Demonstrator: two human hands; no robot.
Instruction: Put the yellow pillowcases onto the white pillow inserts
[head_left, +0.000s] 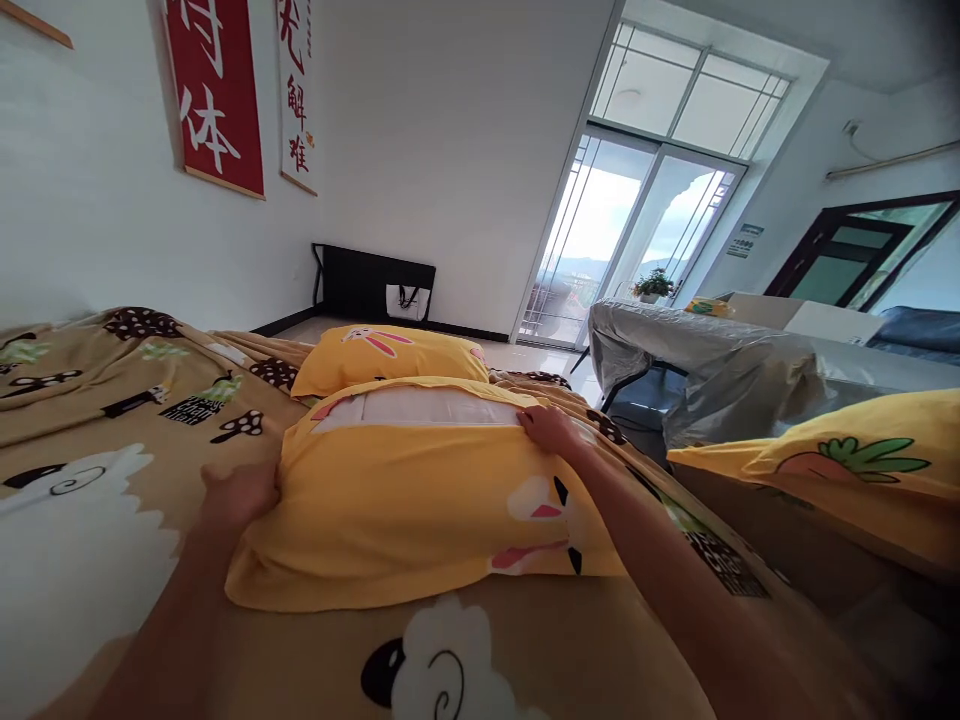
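A yellow pillowcase (405,505) with a pink and black printed pattern lies across the bed in front of me. Its open side faces away from me, and the white pillow (420,408) inside shows through the gap. At the left edge, my left hand (244,495) is closed on the pillowcase, its fingertips partly hidden by the fabric. My right hand (551,430) grips the far right corner by the opening, fingers curled over the cloth. Just beyond lies a second yellow pillow (397,352) with a rabbit print.
Under everything spreads a brown blanket (315,660) with sheep and mushroom prints. Another yellow pillow (892,450) with a carrot print sits at the right. Behind it stands a table (720,345) under plastic sheeting. A white bag (407,302) leans by the far wall.
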